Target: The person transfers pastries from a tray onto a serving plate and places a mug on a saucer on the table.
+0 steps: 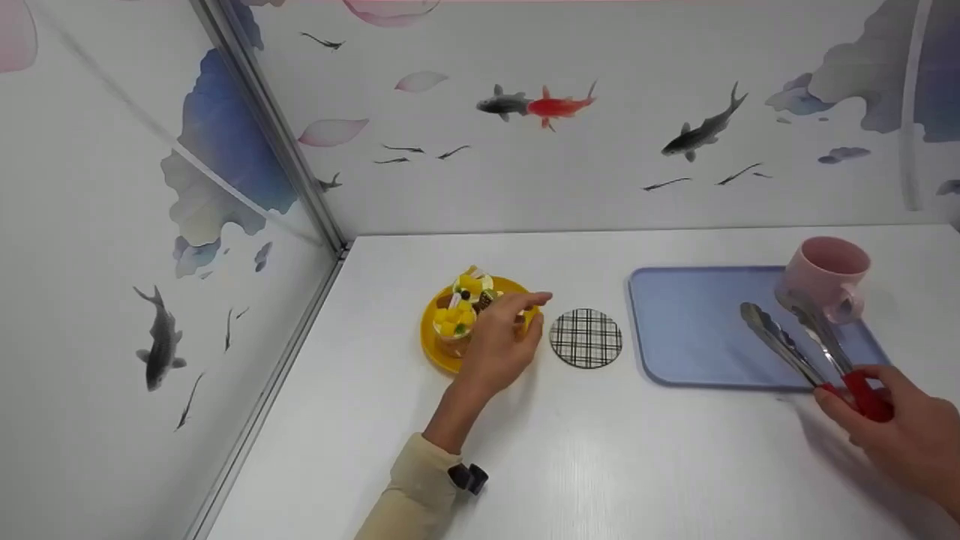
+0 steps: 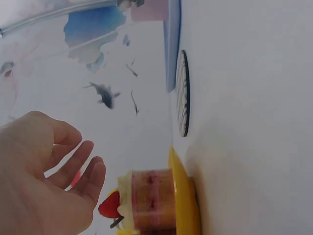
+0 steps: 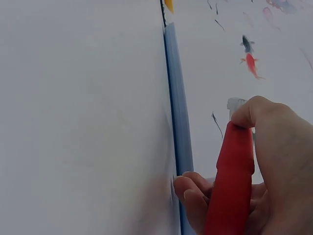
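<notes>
Over the yellow plate at the left hovers my left hand, its fingers loosely bent around nothing. Fruit-topped dessert cups stand on that plate, partly hidden by the hand. In the left wrist view a layered cake with a strawberry on top sits just beside the fingers. At the right, my right hand grips metal tongs by their red handles. The tongs' arms are spread apart above the blue tray, and one tip overlaps the pink mug in the head view.
A round plaid coaster lies between the plate and the tray. White wall panels painted with fish border the white table at the back and left.
</notes>
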### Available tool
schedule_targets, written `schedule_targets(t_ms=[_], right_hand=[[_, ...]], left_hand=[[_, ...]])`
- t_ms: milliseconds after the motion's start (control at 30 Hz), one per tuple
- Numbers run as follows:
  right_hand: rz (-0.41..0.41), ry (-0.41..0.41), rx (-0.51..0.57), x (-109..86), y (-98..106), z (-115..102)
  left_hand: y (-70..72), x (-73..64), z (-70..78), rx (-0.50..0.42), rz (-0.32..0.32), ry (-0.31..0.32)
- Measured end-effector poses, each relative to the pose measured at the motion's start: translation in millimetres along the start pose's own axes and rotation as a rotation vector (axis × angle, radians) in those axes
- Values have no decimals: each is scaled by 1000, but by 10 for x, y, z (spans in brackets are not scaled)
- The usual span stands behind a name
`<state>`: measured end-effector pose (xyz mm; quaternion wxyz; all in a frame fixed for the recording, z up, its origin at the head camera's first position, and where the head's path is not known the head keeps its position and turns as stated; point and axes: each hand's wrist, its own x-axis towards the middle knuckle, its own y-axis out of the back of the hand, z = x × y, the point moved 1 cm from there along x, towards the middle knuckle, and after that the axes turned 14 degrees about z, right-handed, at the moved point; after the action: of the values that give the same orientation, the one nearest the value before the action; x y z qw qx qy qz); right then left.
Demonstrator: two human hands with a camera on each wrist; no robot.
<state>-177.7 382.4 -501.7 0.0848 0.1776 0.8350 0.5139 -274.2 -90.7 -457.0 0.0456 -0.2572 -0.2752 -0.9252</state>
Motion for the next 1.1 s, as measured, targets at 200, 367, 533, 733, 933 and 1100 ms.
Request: schedule_targets(t_ms=[200, 367, 533, 733, 933, 1100], right_hand=[[-3, -87, -51, -9, 58, 79], [-7, -85, -23, -23, 71, 159], [-33, -68, -17, -21, 57, 242], [-57, -70, -40, -28, 44, 299], [-43, -96, -53, -84, 70, 324], [-25, -121, -125, -167, 70, 336]], left_hand=[[-228, -98, -12, 23, -115, 28], [-314, -125, -2, 77, -192, 53], [-375, -100, 23, 106, -228, 98], [-436, -88, 33, 138, -251, 138], [-496, -80, 10, 143, -254, 136], [-539, -65, 27, 166, -266, 166]])
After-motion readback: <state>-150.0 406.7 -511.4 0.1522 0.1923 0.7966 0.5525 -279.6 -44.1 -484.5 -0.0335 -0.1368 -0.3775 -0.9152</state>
